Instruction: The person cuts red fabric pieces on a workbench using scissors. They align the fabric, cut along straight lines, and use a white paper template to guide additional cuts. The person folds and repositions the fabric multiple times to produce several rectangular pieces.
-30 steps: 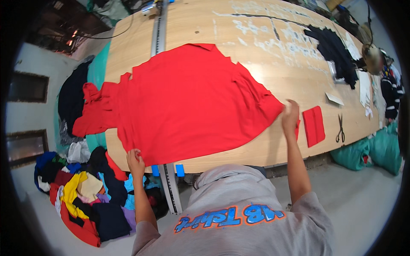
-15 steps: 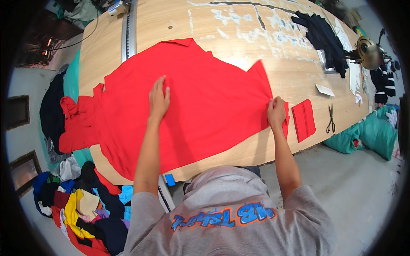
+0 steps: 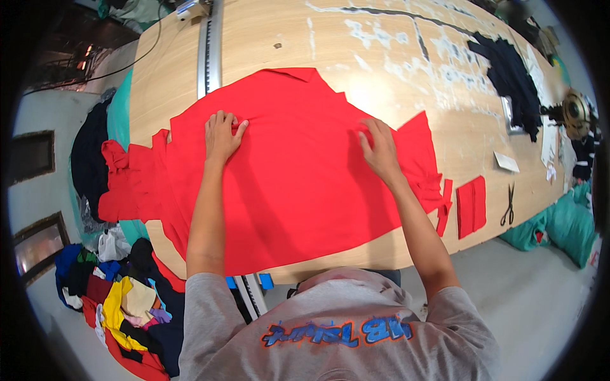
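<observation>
A large sheet of red fabric lies spread over the wooden table, fairly smooth in the middle. At its left end the cloth is bunched and crumpled; the right end rises in a pointed fold. My left hand rests on the left part of the fabric, thumb apart from the bent fingers. On the upper right part, my right hand touches the cloth with fingers curved and the thumb held away. Neither hand shows anything gripped.
Right of the fabric lie a narrow red strip, a folded red piece and black scissors. Dark cloth lies at the far right. A metal rail crosses the table. Coloured scraps are heaped at lower left.
My right hand has let go of the fabric's right edge and moved left and up onto the cloth. My left hand has shifted slightly left. The view has moved a little.
</observation>
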A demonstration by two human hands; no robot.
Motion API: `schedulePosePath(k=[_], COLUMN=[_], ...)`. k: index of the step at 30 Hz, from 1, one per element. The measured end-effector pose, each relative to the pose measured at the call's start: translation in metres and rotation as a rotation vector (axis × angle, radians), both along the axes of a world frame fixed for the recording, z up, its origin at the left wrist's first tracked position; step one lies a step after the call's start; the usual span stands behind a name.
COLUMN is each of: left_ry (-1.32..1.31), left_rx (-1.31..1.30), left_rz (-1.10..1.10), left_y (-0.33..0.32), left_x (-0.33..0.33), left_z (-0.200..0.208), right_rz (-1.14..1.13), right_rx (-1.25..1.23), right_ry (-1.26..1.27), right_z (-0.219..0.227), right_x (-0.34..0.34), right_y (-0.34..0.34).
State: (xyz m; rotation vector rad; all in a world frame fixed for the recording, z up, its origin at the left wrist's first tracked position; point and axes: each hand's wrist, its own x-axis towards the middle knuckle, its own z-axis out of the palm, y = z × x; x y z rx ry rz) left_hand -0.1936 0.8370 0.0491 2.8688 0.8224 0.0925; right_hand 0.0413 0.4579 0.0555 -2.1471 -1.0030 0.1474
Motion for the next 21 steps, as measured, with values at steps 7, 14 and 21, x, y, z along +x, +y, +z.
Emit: schedulePosePath(k=[7,14,21], left_ry=[-0.01,-0.291,-0.277], left_rx=[-0.12,-0.491,-0.262], left_rz=[-0.152,-0.034,0.078], left_y=[0.035,0.026,0.085], left_x=[-0.032,-0.031,-0.042], left_z=[0.02,0.078,0.058], right_rz=[0.244,0.387,0.245], right_rx=[-0.169,-0.243,-0.009], right_ry=[-0.246,-0.426,-0.406], right_z=[-0.02,-0.035,-0.027], right_x=[0.035,0.082,0.084], right_y=[0.136,0.221,0.219])
